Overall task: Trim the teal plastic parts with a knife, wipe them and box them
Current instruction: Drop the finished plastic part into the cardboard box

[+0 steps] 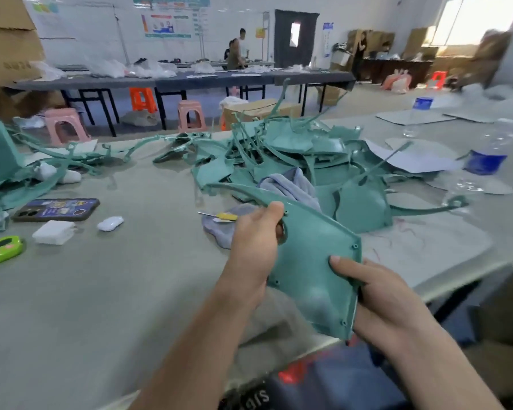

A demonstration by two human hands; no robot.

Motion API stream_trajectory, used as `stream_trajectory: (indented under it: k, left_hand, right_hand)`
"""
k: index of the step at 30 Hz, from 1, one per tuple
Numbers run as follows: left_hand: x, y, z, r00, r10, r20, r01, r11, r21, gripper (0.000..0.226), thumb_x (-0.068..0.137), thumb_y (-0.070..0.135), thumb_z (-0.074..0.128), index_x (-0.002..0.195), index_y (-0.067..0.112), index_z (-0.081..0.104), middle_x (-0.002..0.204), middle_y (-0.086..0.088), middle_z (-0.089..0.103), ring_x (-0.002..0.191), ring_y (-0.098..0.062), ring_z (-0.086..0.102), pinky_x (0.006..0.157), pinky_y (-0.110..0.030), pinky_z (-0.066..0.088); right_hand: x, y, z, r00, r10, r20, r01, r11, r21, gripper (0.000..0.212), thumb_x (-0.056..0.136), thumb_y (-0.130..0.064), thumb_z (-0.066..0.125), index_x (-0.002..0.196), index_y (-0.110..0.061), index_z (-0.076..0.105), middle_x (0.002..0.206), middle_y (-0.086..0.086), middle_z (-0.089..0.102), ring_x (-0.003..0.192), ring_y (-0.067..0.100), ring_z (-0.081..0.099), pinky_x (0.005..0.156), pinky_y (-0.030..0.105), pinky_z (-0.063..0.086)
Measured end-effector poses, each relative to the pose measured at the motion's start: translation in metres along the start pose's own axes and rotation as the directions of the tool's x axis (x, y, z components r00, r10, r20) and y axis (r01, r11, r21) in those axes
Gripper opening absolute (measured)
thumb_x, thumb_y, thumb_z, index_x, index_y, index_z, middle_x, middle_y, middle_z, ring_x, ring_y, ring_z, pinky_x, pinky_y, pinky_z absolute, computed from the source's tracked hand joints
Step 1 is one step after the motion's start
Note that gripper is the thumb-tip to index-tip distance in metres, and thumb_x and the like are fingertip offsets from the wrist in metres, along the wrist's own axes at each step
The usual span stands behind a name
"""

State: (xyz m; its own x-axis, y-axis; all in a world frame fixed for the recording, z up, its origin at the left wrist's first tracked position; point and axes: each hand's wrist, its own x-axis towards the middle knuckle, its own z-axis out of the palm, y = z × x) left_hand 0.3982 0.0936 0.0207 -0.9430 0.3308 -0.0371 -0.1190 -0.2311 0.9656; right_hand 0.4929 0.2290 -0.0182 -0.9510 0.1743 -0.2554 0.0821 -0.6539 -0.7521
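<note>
I hold a teal plastic part (pixel 311 261) above the near edge of the table, a flat curved panel with small holes along its rim. My left hand (pixel 256 247) grips its upper left edge, thumb on top. My right hand (pixel 379 294) grips its lower right edge, thumb pressed on the face. A yellow-handled knife (pixel 222 216) lies on the table just behind my left hand, on a grey cloth (pixel 219 232). A second grey-lilac cloth (pixel 288 184) sits against a heap of teal parts and offcuts (pixel 293 149).
A phone (pixel 57 209), a white charger (pixel 54 232), a white case (pixel 110 223) and a green object (pixel 2 250) lie at the left. More teal scraps (pixel 18 170) sit far left. Water bottles (pixel 486 152) and card sheets (pixel 412 158) stand at the right. Cardboard box (pixel 258 109) beyond the table.
</note>
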Motion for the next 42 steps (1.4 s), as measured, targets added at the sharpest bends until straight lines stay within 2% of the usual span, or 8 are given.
stream_trajectory:
  k: [8,13,17,21,28,31,35,42]
  left_hand:
    - [-0.049,-0.078,0.126,0.9,-0.251,0.357,0.227,0.968,0.107,0.027,0.091,0.028,0.064,0.066,0.018,0.066,0.065,-0.001,0.064,0.063,-0.02,0.061,0.065,-0.03,0.048]
    - [-0.092,-0.14,0.18,0.622,-0.458,0.635,0.376,0.886,0.271,0.012,0.094,0.008,0.059,0.093,0.009,0.071,0.093,-0.013,0.071,0.079,-0.023,0.067,0.073,-0.031,0.053]
    - [-0.127,-0.178,0.21,0.482,-0.569,0.666,0.409,0.818,0.403,0.039,0.087,-0.009,0.051,0.08,0.015,0.081,0.094,-0.012,0.076,0.087,-0.029,0.069,0.089,-0.041,0.05]
    - [-0.169,-0.206,0.229,0.336,-0.637,0.694,0.408,0.763,0.502,0.032,0.091,0.001,0.051,0.106,0.011,0.078,0.111,-0.015,0.075,0.105,-0.035,0.07,0.097,-0.045,0.054]
    - [-0.22,-0.221,0.255,0.055,-0.709,0.703,0.366,0.669,0.647,0.038,0.105,0.04,0.049,0.138,0.024,0.058,0.132,0.001,0.068,0.117,-0.015,0.065,0.094,-0.035,0.052]
    - [-0.219,-0.22,0.271,0.112,-0.728,0.677,0.328,0.67,0.666,0.055,0.105,0.043,0.048,0.153,0.018,0.039,0.147,-0.002,0.055,0.128,-0.015,0.056,0.108,-0.041,0.047]
    - [-0.197,-0.213,0.269,0.242,-0.706,0.666,0.255,0.708,0.658,0.055,0.103,0.042,0.053,0.152,0.02,0.042,0.147,0.001,0.054,0.132,-0.014,0.052,0.112,-0.042,0.044]
    - [-0.143,-0.217,0.238,0.585,-0.549,0.598,0.28,0.828,0.486,0.037,0.092,-0.005,0.064,0.125,0.011,0.069,0.121,-0.007,0.069,0.105,-0.015,0.071,0.078,-0.025,0.059]
  right_hand:
    - [-0.118,-0.001,-0.105,0.937,-0.019,-0.348,0.098,0.973,0.211,0.041,0.081,-0.008,0.06,0.119,0.001,0.069,0.117,0.026,0.072,0.086,0.039,0.076,0.064,0.051,0.063]
    - [-0.195,0.021,-0.166,0.812,-0.025,-0.584,0.243,0.923,0.299,0.041,0.087,-0.01,0.059,0.126,0.001,0.065,0.12,0.023,0.072,0.088,0.037,0.076,0.067,0.048,0.064]
    - [-0.24,0.05,-0.205,0.702,0.007,-0.713,0.335,0.879,0.339,0.035,0.1,-0.012,0.054,0.131,0.002,0.063,0.121,0.023,0.071,0.09,0.036,0.076,0.082,0.048,0.059]
    - [-0.276,0.086,-0.232,0.648,0.043,-0.761,0.418,0.815,0.402,0.037,0.095,-0.013,0.057,0.125,0.005,0.068,0.123,0.025,0.07,0.106,0.04,0.071,0.097,0.052,0.051]
    - [-0.332,0.098,-0.292,0.516,0.121,-0.848,0.613,0.639,0.464,0.036,0.097,-0.022,0.057,0.103,0.006,0.078,0.097,0.023,0.076,0.07,0.038,0.076,0.054,0.047,0.06]
    - [-0.34,0.069,-0.339,0.412,0.107,-0.905,0.746,0.53,0.402,0.043,0.1,-0.036,0.059,0.128,-0.004,0.066,0.105,0.017,0.074,0.085,0.032,0.075,0.076,0.047,0.062]
    - [-0.312,0.078,-0.368,0.401,0.289,-0.869,0.494,0.73,0.472,0.068,0.103,-0.04,0.057,0.153,0.0,0.034,0.148,0.024,0.048,0.136,0.038,0.049,0.103,0.054,0.047]
    - [-0.201,0.084,-0.308,0.614,0.194,-0.765,0.347,0.804,0.483,0.036,0.106,-0.027,0.052,0.129,-0.001,0.058,0.109,0.022,0.07,0.1,0.032,0.066,0.081,0.043,0.054]
